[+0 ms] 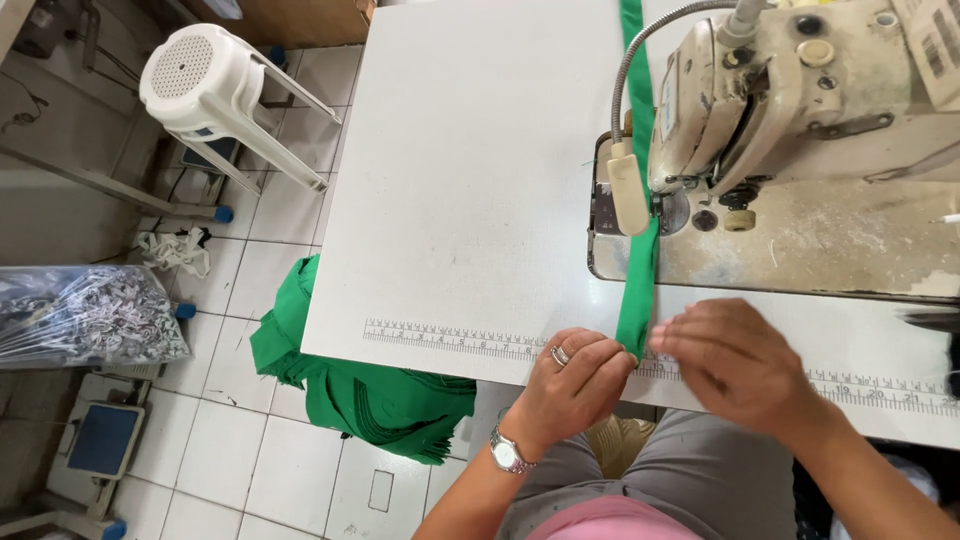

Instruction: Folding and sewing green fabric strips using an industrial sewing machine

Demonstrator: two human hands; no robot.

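Two hands, the left hand (575, 385) and the right hand (735, 365), meet at one green fabric strip (638, 285) on one white worktop (470, 180). One sewing machine (800, 100), one white plastic stool (215, 85), one heap of green cloth (370, 395), one wristwatch (507, 453), one ring (560, 354).

Your left hand (575, 375) wears a silver ring on one finger, and a silver metal wristwatch (507, 452) with a round pale face sits on that wrist. Your right hand (730, 362) is bare, with no jewellery. Both forearms are uncovered. You wear grey trousers (690, 470) and a pink top (610, 522)
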